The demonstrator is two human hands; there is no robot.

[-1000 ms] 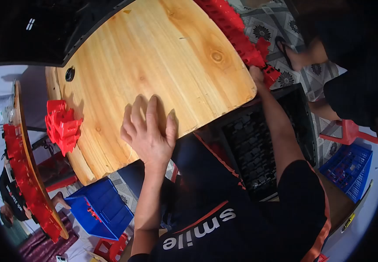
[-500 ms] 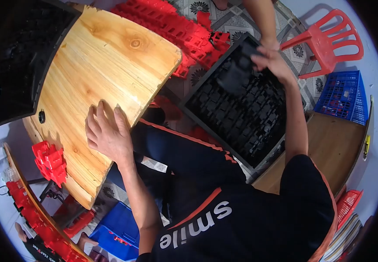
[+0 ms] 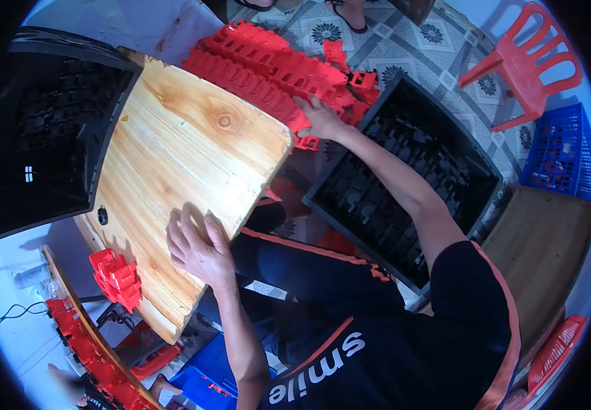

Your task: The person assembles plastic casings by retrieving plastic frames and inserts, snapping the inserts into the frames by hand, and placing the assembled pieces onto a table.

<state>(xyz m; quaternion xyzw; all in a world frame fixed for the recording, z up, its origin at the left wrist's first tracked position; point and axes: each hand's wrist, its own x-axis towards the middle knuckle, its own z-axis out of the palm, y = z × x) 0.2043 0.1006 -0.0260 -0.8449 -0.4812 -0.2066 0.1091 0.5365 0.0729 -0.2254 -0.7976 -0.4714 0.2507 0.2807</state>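
My left hand (image 3: 201,249) rests palm down on the wooden tabletop (image 3: 186,157), fingers spread and holding nothing. My right hand (image 3: 324,121) reaches across the corner of a black tray to a row of red plastic parts (image 3: 261,89). Its fingers are apart at the near end of the row; whether they touch a part is unclear. The black tray (image 3: 405,178) holds many small black pieces. A small cluster of red plastic parts (image 3: 116,279) sits at the tabletop's left edge.
A dark monitor (image 3: 43,143) stands on the table's far side. To the right are a red plastic chair (image 3: 521,65), a blue crate (image 3: 562,154) and a wooden surface (image 3: 541,239). A blue bin (image 3: 203,372) lies below. A person's foot (image 3: 350,15) shows at the top.
My right hand has moved left from above the black tray to the red parts. Another person's arm and a blurred dark thing over the tray are gone. My left hand stays on the tabletop.
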